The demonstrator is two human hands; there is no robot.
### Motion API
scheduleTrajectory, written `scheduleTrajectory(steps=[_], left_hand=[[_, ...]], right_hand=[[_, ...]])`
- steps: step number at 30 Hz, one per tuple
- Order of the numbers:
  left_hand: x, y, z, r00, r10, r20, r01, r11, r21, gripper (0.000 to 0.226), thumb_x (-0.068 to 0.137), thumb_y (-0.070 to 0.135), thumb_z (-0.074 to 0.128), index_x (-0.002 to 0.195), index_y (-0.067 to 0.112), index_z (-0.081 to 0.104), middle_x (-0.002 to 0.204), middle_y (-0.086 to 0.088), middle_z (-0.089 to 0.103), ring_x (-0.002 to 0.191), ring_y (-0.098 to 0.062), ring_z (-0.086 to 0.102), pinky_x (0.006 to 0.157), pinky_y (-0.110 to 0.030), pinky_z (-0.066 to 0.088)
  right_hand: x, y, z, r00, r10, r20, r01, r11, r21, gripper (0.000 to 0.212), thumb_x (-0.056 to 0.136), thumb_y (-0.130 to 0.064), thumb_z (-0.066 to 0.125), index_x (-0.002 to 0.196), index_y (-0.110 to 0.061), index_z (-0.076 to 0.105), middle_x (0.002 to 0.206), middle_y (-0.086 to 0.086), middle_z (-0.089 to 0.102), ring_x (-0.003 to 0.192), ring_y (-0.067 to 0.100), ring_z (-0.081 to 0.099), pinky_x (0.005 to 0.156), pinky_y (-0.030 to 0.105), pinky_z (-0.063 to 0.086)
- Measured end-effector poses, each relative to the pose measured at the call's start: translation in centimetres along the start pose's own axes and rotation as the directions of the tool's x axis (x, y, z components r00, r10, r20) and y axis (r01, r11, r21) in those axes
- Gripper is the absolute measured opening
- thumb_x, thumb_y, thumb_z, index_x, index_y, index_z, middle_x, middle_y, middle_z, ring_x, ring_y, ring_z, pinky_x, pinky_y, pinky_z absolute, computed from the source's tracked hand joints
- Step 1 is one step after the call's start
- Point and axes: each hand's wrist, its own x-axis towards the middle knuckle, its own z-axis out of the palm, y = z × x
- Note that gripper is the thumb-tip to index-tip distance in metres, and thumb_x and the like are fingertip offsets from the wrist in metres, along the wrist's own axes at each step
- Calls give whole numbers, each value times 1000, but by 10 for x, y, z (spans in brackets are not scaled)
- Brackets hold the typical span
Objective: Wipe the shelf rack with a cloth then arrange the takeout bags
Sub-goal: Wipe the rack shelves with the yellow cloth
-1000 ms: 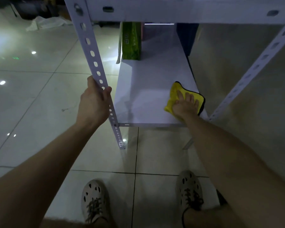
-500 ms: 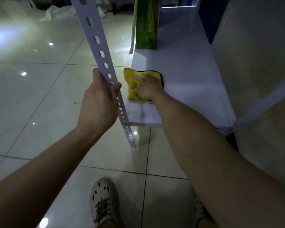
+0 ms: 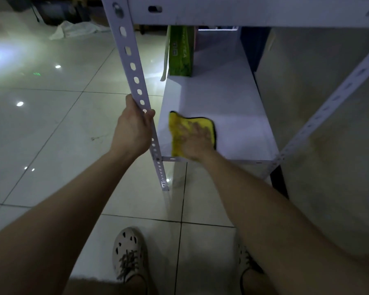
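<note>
Dim rm, glare spots on glossy floor [image 3: 51,124] at L, edge warp, right hand [image 3: 195,141] blurry.

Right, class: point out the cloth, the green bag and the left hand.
cloth [image 3: 175,121]: head view, bare yellow upper left corner.
green bag [image 3: 180,58]: head view, front face.
left hand [image 3: 133,129]: head view, back of the hand.

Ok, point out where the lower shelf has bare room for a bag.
The shelf board is bare in the middle, between the green bag at the back and the yellow cloth, and along its right side. The front left is crowded: the right hand presses the cloth, the left hand grips the post.
</note>
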Motion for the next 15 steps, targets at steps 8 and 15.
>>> scheduleTrajectory(steps=[8,15], left_hand=[[-6,3,-3,990,-83,111,79,996,38,44,111,28,59,145,7,39,142,-17,66,117,-43,68,84,-38,47],[-23,-3,4,901,-190,390,3,901,433,51,109,39,61,141,0,53,133,-23,67,110,-41,69,81,-36,48]], right_hand=[[-42,34,10,996,31,-83,-24,996,88,56,114,-45,28,169,-42,18,177,0,17,163,23,12,131,46,6],[-89,86,3,973,102,-209,-83,992,100,54,113,-34,42,166,-33,32,166,11,39,151,33,35,124,45,24]])
